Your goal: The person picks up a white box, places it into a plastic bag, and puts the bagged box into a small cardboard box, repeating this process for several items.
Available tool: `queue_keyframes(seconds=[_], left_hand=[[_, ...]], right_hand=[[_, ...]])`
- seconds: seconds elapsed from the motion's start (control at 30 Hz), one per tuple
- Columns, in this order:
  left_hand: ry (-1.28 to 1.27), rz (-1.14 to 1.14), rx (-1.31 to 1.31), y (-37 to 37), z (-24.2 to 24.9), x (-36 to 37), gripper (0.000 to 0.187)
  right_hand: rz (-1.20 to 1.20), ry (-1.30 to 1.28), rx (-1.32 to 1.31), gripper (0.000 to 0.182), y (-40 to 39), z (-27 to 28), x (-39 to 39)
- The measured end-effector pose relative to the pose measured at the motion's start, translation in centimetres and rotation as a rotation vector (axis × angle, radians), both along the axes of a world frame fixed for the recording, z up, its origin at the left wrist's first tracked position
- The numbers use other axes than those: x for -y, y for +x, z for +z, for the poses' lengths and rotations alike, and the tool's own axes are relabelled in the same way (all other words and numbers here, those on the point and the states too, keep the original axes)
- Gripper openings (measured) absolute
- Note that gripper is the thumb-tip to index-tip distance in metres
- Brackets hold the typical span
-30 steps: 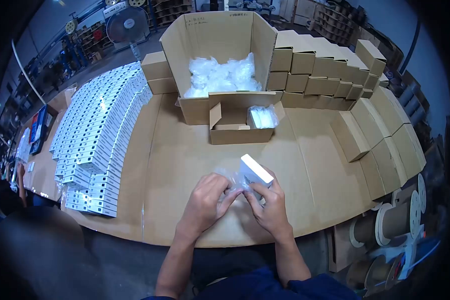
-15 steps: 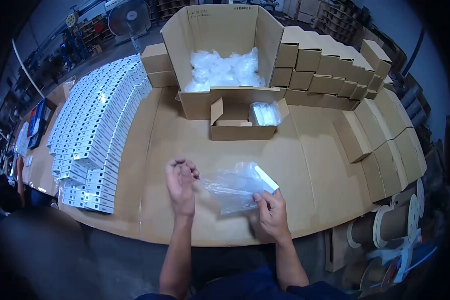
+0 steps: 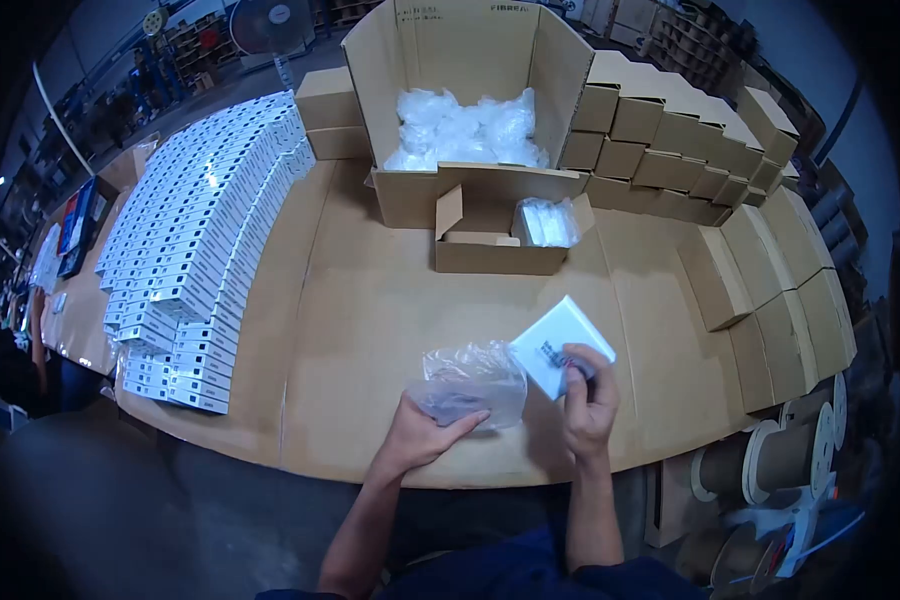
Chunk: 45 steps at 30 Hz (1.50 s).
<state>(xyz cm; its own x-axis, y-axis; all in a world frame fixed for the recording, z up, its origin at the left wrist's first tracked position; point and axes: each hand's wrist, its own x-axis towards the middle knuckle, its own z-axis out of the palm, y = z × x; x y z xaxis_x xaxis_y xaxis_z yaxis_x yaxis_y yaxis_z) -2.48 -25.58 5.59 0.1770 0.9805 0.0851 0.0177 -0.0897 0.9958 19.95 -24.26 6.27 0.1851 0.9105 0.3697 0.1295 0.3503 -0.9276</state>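
A table (image 3: 370, 300) covered in brown cardboard is seen across the whole scene. Along its right side and far right corner, brown boxes (image 3: 660, 135) are piled in rows. On the left, a long white stack (image 3: 195, 225) of thin printed cartons is built up in stepped layers. At the far edge, between these, a big carton (image 3: 470, 50) is set with its top gaping, and crumpled clear plastic (image 3: 465, 130) is heaped inside. Just in front of it a small carton (image 3: 500, 261) is placed, with wrapped packs (image 3: 547, 222) lodged in its right end. Nearer, over the table's bare middle, the left hand (image 3: 422, 437) is clamped, thumb and fingers, on a clear bag (image 3: 475, 385). By the right hand (image 3: 592, 412), a flat white box (image 3: 548, 345) with dark print is pinched at its lower right and held tilted, just beside the bag; whether the two touch cannot be told.
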Motion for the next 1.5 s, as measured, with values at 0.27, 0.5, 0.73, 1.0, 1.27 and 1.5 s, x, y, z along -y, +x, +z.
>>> queue_keyframes(seconds=[0.27,0.5,0.73,1.0,1.27,1.5], left_hand=[[-0.037,-0.044,0.068,0.3,-1.4,0.4,0.032],[-0.013,0.002,0.070,-0.1,-0.8,0.0,0.038],[-0.071,0.004,0.166,-0.4,-1.5,-0.1,0.050],[-0.103,0.003,0.174,-0.9,-2.3,0.0,0.056],[-0.203,-0.092,0.527,-2.0,-4.4,-0.1,0.054],[-0.224,0.194,0.582,-0.7,-4.9,-0.4,0.034]], right_hand=[[0.392,0.390,0.275,0.029,1.3,6.6,-4.1],[0.696,0.360,0.326,0.027,-0.8,8.1,-5.1],[0.687,0.311,0.416,0.032,-2.3,5.5,-5.6],[0.810,-0.033,0.210,0.029,-2.9,3.7,-5.2],[0.823,-0.088,0.075,0.051,-2.7,0.9,-5.9],[0.488,0.066,0.191,0.047,-2.9,-0.7,-5.2]])
